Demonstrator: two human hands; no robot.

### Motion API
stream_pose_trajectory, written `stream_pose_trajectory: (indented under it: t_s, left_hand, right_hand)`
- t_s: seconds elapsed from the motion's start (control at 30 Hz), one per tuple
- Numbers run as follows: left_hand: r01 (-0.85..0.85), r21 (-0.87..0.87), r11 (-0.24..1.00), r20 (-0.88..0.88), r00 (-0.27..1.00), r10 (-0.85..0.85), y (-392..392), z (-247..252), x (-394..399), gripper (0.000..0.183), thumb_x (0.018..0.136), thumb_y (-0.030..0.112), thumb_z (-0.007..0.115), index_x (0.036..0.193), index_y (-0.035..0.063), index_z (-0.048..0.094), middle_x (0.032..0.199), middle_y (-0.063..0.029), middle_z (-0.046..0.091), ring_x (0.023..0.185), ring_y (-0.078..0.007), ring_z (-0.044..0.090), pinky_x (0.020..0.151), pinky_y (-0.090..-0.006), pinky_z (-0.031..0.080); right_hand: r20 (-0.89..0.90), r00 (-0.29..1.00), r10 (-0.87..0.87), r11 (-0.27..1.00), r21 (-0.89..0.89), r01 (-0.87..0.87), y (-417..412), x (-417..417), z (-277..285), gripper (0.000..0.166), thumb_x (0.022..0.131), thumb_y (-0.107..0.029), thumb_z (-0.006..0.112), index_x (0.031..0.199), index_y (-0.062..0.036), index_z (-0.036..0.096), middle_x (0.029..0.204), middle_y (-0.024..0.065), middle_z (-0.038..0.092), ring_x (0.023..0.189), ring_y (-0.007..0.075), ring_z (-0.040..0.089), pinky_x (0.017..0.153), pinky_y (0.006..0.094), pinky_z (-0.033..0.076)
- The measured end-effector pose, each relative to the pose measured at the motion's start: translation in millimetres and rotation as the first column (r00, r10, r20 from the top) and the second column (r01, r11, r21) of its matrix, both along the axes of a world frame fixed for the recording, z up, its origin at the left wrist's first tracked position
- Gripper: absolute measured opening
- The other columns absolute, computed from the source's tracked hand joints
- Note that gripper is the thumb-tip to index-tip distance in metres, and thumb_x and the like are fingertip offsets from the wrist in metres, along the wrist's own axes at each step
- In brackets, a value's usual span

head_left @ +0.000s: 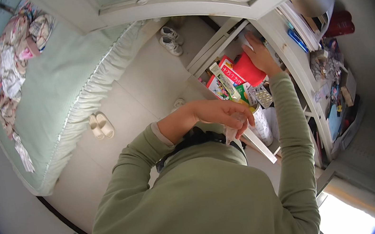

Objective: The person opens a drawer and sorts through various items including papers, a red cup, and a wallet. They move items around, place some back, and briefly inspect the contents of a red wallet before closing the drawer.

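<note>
My left hand (225,114) is closed around a small clear plastic packet (233,130) over the front edge of an open drawer (262,147). My right hand (260,54) reaches into the drawer's far part, fingers spread, beside a red cloth-like item (249,69); whether it touches or grips anything there I cannot tell. A red box with writing (231,72), a long pale packet (224,82), a blister pack of pills (262,96) and a white patterned cylinder (261,126) lie in the drawer. A white thing shows partly behind my right fingers.
A cluttered desk top (313,67) stands right of the drawer, with papers, a blue item (297,40) and a dark red case (339,23). A white-framed glass panel (193,6) spans the top. Left are a bed (57,85) with heaped clothes, slippers (101,125) and sneakers (170,41).
</note>
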State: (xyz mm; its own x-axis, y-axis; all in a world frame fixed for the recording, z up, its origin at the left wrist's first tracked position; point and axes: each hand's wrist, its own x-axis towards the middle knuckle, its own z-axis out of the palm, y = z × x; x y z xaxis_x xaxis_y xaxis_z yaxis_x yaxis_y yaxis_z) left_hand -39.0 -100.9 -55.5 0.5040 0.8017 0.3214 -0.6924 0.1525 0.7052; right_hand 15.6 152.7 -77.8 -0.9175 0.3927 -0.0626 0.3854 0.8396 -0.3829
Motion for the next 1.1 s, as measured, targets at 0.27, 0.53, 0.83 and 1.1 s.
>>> stream_pose_trajectory:
  t_s: [0.27,0.53,0.83,1.1]
  left_hand:
    - [-0.003,-0.029,1.000,0.039,0.999,0.004,-2,-4,2,0.035,0.090,0.024,0.057,0.118,0.0029,0.048,0.091,-0.0063,0.056,0.084,-0.0169,0.060,0.074,-0.0321,0.048]
    - [0.063,-0.021,0.998,0.061,0.996,-0.062,3,-7,-1,0.041,0.088,0.026,0.061,0.119,0.0024,0.047,0.093,-0.0060,0.056,0.086,-0.0164,0.059,0.075,-0.0322,0.047]
    - [0.059,-0.077,0.995,0.062,0.997,-0.054,-1,-2,-3,0.040,0.088,0.025,0.060,0.118,0.0008,0.047,0.094,-0.0073,0.056,0.087,-0.0175,0.059,0.076,-0.0330,0.048]
    - [0.066,-0.076,0.995,0.090,0.994,-0.059,-1,-6,-2,0.040,0.089,0.025,0.060,0.118,0.0014,0.048,0.094,-0.0075,0.056,0.088,-0.0184,0.060,0.076,-0.0330,0.048]
  right_hand:
    - [0.307,0.942,0.138,0.939,-0.343,-0.026,6,-23,3,0.078,0.091,-0.049,0.042,0.142,0.0029,0.015,0.150,0.0197,0.009,0.140,0.0274,0.005,0.113,0.0340,0.006]
    - [0.422,0.862,0.281,0.840,-0.543,-0.008,-44,-5,60,0.070,0.092,-0.043,0.042,0.138,0.0053,0.023,0.145,0.0257,0.022,0.135,0.0360,0.023,0.110,0.0359,0.022]
    - [0.164,0.979,-0.124,0.975,0.202,0.090,19,-39,-46,0.066,0.087,-0.023,0.048,0.140,0.0031,0.019,0.146,0.0236,0.019,0.137,0.0351,0.017,0.110,0.0436,0.021]
    - [0.433,0.899,0.069,0.944,0.262,-0.198,-28,-13,7,0.056,0.086,-0.020,0.049,0.138,-0.0053,0.030,0.147,0.0109,0.025,0.134,0.0287,0.028,0.103,0.0490,0.033]
